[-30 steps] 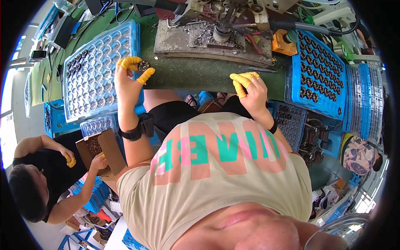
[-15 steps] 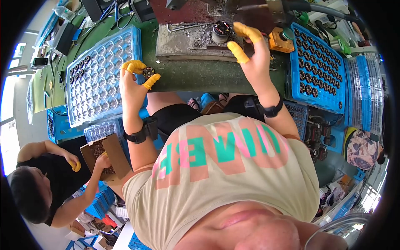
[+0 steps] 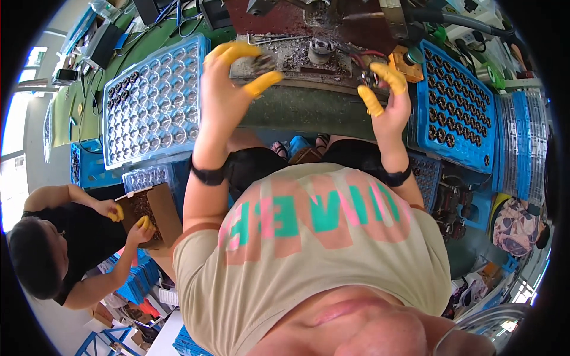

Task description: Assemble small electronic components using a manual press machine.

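Observation:
Yellow finger covers sit on the thumb and fingers of both my hands. My left hand (image 3: 231,80) is raised near the left end of the metal work block (image 3: 291,81). Between its thumb and fingers is a small round dark metal part (image 3: 265,63), smeared by motion. Right of the block, my right hand (image 3: 389,98) pinches another small round dark part (image 3: 367,78), partly hidden by the fingers. The round metal holder (image 3: 321,52) on the block, between my hands, bears no dark part on top.
On the left lies a clear tray (image 3: 157,113) with several dark parts in one corner. A blue tray (image 3: 423,115) on the right is mostly filled. Red-handled pliers (image 3: 371,54) lie beside an orange block (image 3: 409,71). A co-worker at lower left reaches into a cardboard box (image 3: 165,207).
My left hand has moved up and right with its part, toward the holder. My right hand has taken the part off the holder and moved right and down.

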Action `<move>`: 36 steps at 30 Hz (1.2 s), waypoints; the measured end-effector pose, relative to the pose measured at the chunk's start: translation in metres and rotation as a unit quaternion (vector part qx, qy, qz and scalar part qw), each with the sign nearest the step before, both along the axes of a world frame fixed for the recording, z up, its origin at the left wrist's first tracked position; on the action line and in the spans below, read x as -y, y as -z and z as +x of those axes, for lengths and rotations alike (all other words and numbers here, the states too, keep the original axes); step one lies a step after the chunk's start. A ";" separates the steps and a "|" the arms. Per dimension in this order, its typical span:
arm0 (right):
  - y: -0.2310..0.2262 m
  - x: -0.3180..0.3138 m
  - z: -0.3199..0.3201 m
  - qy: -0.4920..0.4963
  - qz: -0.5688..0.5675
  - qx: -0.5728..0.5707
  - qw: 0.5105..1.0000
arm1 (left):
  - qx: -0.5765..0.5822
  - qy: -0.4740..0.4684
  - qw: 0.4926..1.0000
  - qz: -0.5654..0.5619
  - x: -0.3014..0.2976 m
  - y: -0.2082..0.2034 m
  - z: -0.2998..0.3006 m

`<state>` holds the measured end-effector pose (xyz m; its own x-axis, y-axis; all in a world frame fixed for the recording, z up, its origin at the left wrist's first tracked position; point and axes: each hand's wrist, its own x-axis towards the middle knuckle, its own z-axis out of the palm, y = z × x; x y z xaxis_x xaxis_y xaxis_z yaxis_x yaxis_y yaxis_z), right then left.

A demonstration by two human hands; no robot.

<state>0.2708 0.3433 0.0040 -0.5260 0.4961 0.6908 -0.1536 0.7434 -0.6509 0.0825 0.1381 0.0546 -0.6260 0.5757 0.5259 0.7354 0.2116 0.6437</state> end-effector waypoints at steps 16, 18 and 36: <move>0.048 0.002 0.051 0.040 0.017 0.036 0.998 | 0.128 0.139 0.981 -0.041 -0.083 0.001 -0.002; 0.049 0.003 0.050 0.050 0.040 0.038 0.997 | 0.131 0.147 0.979 -0.043 -0.084 0.002 -0.003; 0.007 -0.066 0.020 0.176 0.074 0.098 0.977 | 0.001 0.063 0.997 -0.040 0.007 0.006 -0.020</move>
